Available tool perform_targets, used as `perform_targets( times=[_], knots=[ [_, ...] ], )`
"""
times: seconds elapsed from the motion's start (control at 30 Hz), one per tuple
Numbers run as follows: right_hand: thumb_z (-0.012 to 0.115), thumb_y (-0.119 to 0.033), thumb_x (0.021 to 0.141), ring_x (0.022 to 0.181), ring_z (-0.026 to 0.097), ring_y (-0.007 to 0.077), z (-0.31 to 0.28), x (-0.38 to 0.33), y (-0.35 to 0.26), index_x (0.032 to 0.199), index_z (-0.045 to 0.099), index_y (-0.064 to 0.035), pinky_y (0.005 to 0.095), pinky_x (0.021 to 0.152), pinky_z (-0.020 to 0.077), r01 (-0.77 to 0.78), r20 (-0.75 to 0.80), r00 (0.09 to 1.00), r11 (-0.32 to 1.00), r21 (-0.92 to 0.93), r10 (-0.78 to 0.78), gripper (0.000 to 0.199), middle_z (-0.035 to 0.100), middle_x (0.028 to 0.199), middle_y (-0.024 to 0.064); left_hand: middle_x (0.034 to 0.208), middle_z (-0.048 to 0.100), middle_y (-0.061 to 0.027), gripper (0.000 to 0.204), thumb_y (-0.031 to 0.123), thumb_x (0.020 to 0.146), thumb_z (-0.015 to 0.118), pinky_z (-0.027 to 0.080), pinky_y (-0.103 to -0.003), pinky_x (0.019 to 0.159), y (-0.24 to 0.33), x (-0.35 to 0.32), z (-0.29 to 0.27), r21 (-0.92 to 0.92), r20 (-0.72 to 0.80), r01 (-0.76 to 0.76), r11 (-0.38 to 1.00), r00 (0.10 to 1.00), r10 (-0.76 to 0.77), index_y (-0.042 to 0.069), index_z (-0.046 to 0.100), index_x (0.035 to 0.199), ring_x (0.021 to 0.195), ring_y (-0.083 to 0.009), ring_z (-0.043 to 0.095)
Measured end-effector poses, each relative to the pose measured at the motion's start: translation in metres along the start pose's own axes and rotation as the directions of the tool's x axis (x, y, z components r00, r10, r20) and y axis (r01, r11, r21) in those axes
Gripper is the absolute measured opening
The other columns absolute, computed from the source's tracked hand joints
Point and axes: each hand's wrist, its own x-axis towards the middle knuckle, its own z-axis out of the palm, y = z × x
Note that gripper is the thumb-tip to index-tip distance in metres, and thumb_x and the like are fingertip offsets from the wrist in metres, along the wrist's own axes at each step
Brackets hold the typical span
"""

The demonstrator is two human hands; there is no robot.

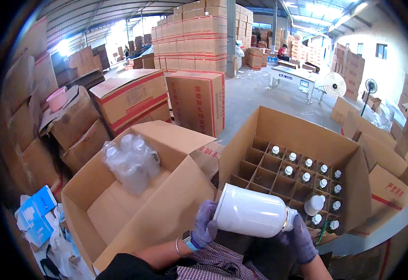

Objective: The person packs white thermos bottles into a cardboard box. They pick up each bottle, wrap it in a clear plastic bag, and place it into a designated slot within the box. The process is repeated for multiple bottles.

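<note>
Bottles with white caps (305,177) stand in cells of the divided carton (306,133), a white cylinder (314,206) among them. Before that carton, hiding part of its near side, a white bottle (250,211) lies sideways between the hands: the left hand (204,226) cups its base, the right hand (301,239) grips its capped neck. Left of the carton, an open box (108,212) contains plastic-wrapped white items (134,163); beyond it stand a white table (290,78) and a fan (333,85).
</note>
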Motion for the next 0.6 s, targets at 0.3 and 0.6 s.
perform_targets(
  times=[0.3, 0.6],
  knots=[
    [0.067, -0.034, 0.090, 0.124, 0.053, 0.0272, 0.011, -0.042, -0.007, 0.141, 0.031, -0.0086, 0.0422, 0.104, 0.0483, 0.265, 0.109, 0.964, 0.913, -0.312, -0.243, 0.068, 0.042, 0.142, 0.0173, 0.102, 0.062, -0.0161, 0.051, 0.051, 0.100, 0.047, 0.050, -0.040, 0.084, 0.027, 0.012, -0.014, -0.095, -0.003, 0.081, 0.992, 0.997, -0.082, 0.001, 0.059, 0.101, 0.095, -0.0288, 0.060],
    [0.052, -0.022, 0.099, 0.095, 0.061, 0.0206, 0.019, -0.011, 0.010, 0.107, 0.061, 0.0007, 0.0363, 0.085, 0.0476, 0.440, -0.323, 0.707, 0.749, -0.496, -0.629, 0.026, 0.064, 0.098, 0.0113, 0.086, 0.058, -0.0135, 0.050, 0.050, 0.097, 0.054, 0.050, -0.039, 0.075, 0.026, 0.012, 0.017, -0.103, -0.031, -0.134, 0.986, 0.991, 0.132, 0.000, 0.056, 0.095, 0.076, -0.0296, 0.059]
  ],
)
